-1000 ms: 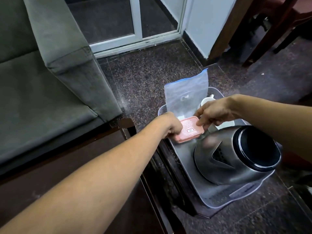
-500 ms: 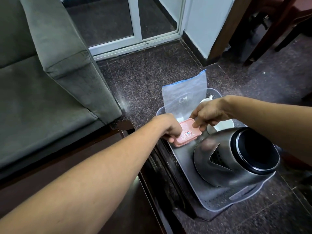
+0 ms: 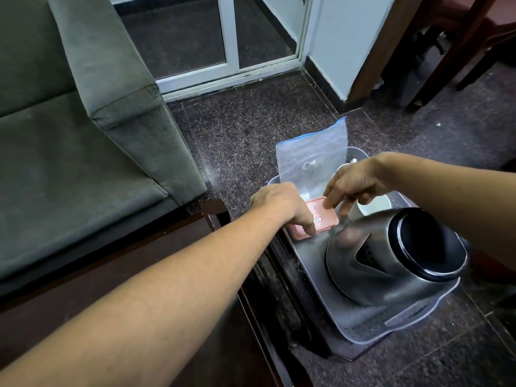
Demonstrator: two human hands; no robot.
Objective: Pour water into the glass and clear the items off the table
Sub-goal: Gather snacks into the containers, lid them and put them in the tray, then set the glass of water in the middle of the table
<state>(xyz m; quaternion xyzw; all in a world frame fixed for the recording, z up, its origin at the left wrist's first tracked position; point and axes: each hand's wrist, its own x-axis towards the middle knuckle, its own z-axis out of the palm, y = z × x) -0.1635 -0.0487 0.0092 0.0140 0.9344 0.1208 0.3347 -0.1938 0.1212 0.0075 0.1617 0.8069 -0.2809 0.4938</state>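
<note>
A grey plastic basket [image 3: 363, 332] sits on the floor beside the dark table. Inside it lies a steel kettle [image 3: 391, 261] on its side, a white cup [image 3: 372, 208], and an upright clear zip bag [image 3: 312, 160] with a blue top. A small pink lidded box [image 3: 324, 219] lies in the basket between the bag and the kettle. My left hand [image 3: 282, 205] grips the box's near left side. My right hand [image 3: 354, 184] has fingertips on the box's far right edge. No glass is in view.
A grey sofa [image 3: 83, 152] stands to the left, its arm near the basket. The dark wooden table [image 3: 111, 275] lies under my left forearm. A white-framed glass door [image 3: 231, 37] is at the back. Wooden chair legs [image 3: 446, 51] stand at the far right.
Both hands have lowered the pink box deeper into the basket, from above the rim down to beside the kettle. The kettle, cup and bag have not moved.
</note>
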